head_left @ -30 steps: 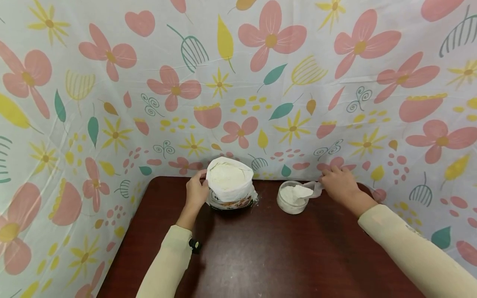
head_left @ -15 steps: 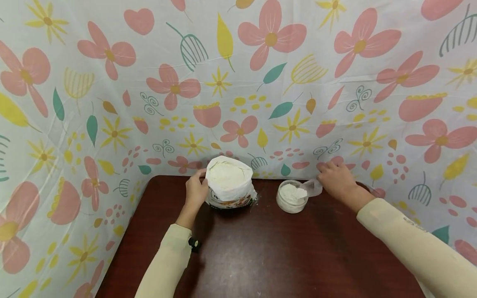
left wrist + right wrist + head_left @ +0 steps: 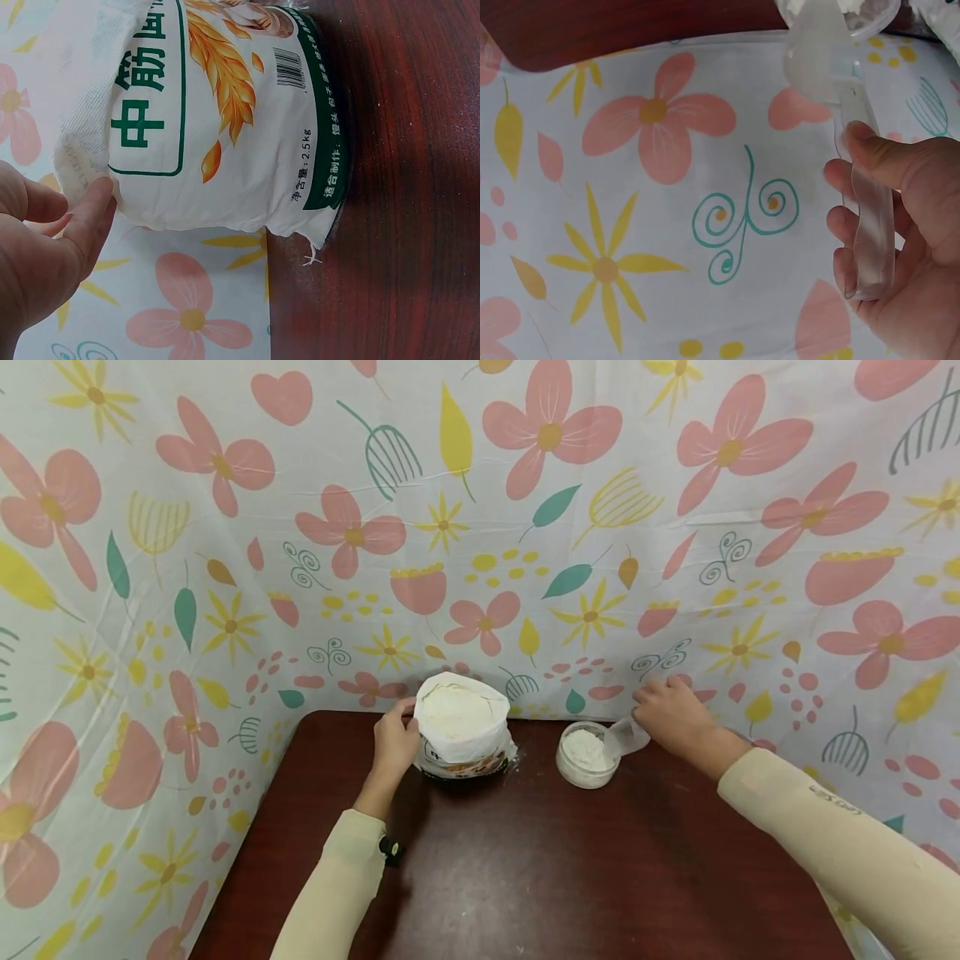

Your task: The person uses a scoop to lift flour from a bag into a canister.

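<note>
the left hand (image 3: 396, 739) pinches the folded rim of the bag (image 3: 459, 752) on the bag's left side. the bag stands upright near the back edge of the table (image 3: 555, 868), its mouth open upward, full of white powder (image 3: 453, 712). the right hand (image 3: 675, 717) curls its fingers round the handle of the scoop (image 3: 872, 225), thumb on top. the scoop's head reaches, tilted, over the right rim of the bowl (image 3: 587, 777); whether they touch i cannot tell. the bowl, heaped with powder, sits near the back edge too, apart from the bag, a strip of table between them. the cloth (image 3: 480, 468) rises close behind both. the widest stretch of table lies on the near side, between the two sleeves (image 3: 337, 868).
</note>
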Action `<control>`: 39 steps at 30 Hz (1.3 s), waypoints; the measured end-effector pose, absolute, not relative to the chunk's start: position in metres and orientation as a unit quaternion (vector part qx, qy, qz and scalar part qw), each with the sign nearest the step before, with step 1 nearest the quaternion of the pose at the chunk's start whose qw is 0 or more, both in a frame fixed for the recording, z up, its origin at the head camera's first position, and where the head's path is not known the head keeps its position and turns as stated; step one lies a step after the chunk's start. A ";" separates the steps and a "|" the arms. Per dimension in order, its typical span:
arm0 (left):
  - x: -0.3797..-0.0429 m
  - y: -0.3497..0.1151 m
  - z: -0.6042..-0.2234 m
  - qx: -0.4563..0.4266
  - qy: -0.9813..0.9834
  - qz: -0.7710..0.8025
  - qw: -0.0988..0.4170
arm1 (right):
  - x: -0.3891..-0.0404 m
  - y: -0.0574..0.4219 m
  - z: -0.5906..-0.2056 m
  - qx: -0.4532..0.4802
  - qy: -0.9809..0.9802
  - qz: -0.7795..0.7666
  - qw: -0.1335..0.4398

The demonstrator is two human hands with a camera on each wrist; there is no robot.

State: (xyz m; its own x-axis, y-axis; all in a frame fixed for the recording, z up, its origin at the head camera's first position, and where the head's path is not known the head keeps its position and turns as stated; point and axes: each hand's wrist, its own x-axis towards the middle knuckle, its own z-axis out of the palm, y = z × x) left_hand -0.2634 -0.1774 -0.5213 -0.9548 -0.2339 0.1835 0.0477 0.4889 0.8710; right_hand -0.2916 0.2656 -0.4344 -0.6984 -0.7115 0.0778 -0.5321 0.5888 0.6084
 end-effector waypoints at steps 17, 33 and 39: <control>-0.261 -0.177 -0.519 0.061 -0.852 -0.503 0.130 | -0.286 0.283 -0.442 0.358 -0.879 -0.216 0.230; -0.261 -0.178 -0.520 0.061 -0.851 -0.506 0.129 | -0.263 0.307 -0.463 0.311 -0.908 -0.063 0.274; -0.262 -0.178 -0.520 0.058 -0.850 -0.506 0.133 | -0.253 0.318 -0.490 0.247 -0.932 -0.016 0.263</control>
State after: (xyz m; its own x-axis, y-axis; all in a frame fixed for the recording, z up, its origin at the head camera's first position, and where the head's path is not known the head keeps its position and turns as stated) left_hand -0.2621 -0.1778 -0.5201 -0.9579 -0.2333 0.1671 0.0359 0.4804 0.8763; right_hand -0.2531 0.3179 -0.4901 -0.7395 -0.4693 0.4826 -0.4522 0.8774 0.1604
